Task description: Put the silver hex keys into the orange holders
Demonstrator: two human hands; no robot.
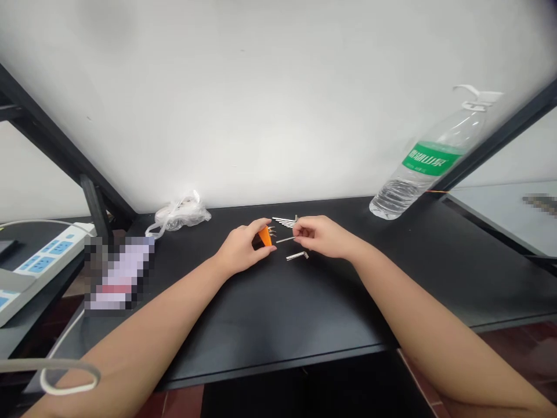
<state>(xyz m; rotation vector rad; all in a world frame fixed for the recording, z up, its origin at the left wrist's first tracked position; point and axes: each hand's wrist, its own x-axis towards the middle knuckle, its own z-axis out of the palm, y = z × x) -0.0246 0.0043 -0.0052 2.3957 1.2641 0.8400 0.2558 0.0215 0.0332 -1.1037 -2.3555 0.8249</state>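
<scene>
1. A black bench (pixel 270 313) stands against a white wall; a water bottle (pixel 429 165) leans at its far right corner and a plastic bag (pixel 180 213) lies near its far left corner
2. The left hand (pixel 241 249), near the bench's far edge, is closed around an orange key holder (pixel 264 235)
3. The right hand (pixel 322 235) pinches a hex key (pixel 285 239) pointing at the holder
4. Loose hex keys (pixel 285 220) lie beside the far edge, another key (pixel 297 255) just nearer

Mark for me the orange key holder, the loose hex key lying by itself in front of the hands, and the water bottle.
orange key holder (pixel 264 235), head view, on the orange body showing between the left fingers.
loose hex key (pixel 297 255), head view, mid-shaft.
water bottle (pixel 429 159), head view, on the green label.
</scene>
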